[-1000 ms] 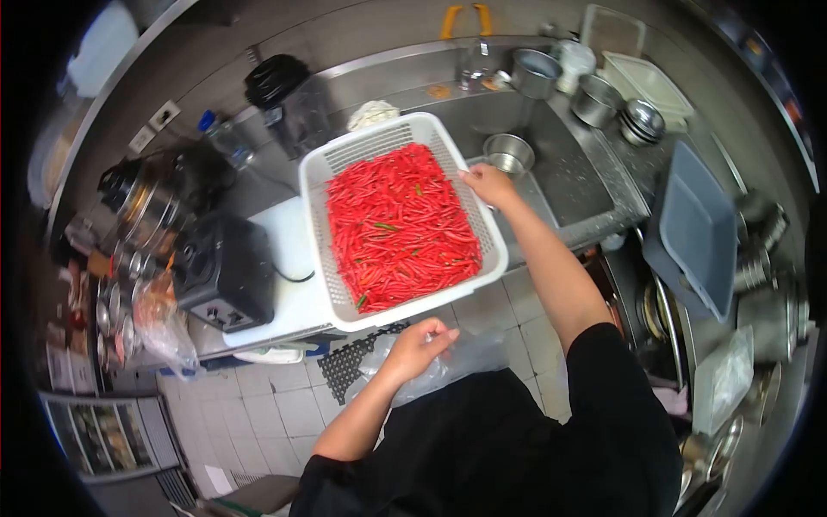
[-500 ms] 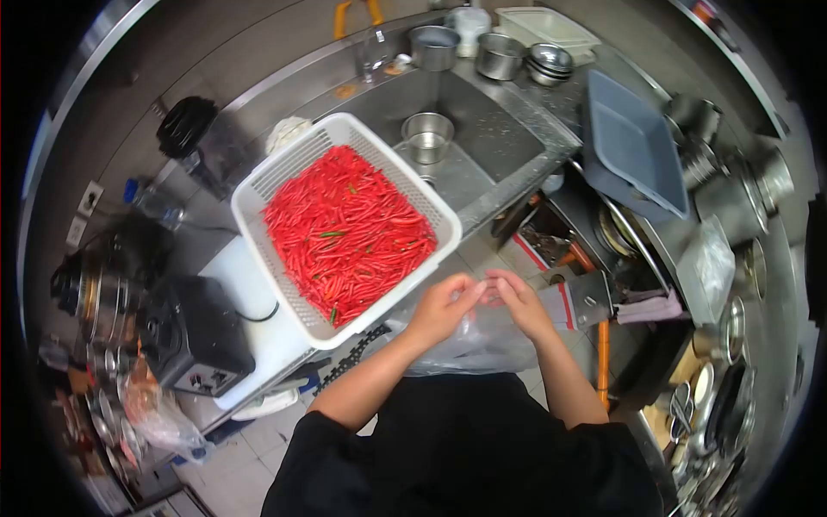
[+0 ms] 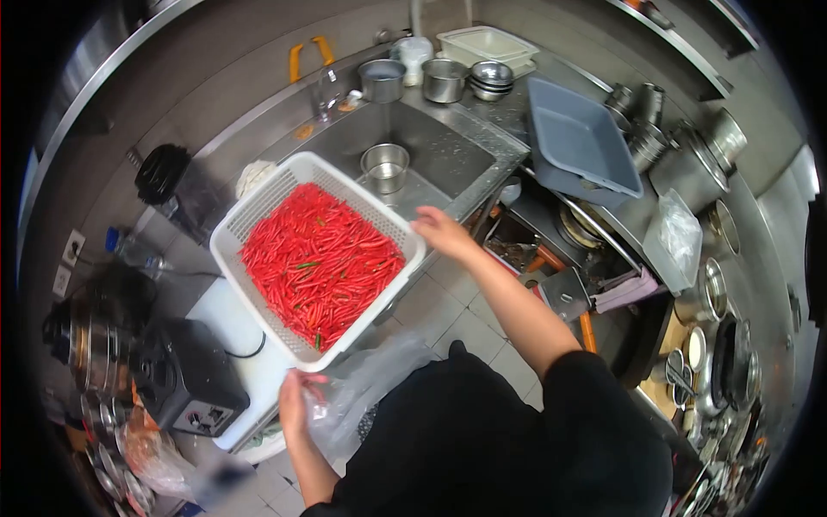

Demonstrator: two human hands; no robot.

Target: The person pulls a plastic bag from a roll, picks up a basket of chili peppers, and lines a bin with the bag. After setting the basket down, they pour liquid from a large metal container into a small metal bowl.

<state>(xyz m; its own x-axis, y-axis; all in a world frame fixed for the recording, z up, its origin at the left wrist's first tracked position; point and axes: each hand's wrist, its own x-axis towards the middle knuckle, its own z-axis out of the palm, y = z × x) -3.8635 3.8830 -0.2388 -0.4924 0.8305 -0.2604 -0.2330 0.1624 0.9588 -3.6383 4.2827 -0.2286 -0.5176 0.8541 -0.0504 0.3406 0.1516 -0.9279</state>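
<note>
A white plastic basket (image 3: 227, 250) heaped with red chilies (image 3: 314, 267), a few green ones among them, rests partly over the sink edge. My left hand (image 3: 295, 403) is below the basket's near corner, its fingers closed on a clear plastic bag (image 3: 366, 379) that spreads to the right in front of my body. At the basket's right corner, my right hand (image 3: 441, 231) reaches out with its fingers stretched, fingertips right by the rim. It holds nothing.
A steel sink (image 3: 461, 142) with a metal pot (image 3: 384, 167) in it lies behind the basket. To the left stand a black blender base (image 3: 185, 375) and a white board (image 3: 250, 370). A grey tub (image 3: 586, 142) sits at the right, above shelving.
My hands, together in front of me over the plastic bag before, have parted. The left went down and left with the bag; the right moved up to the basket's right corner. The view shifted.
</note>
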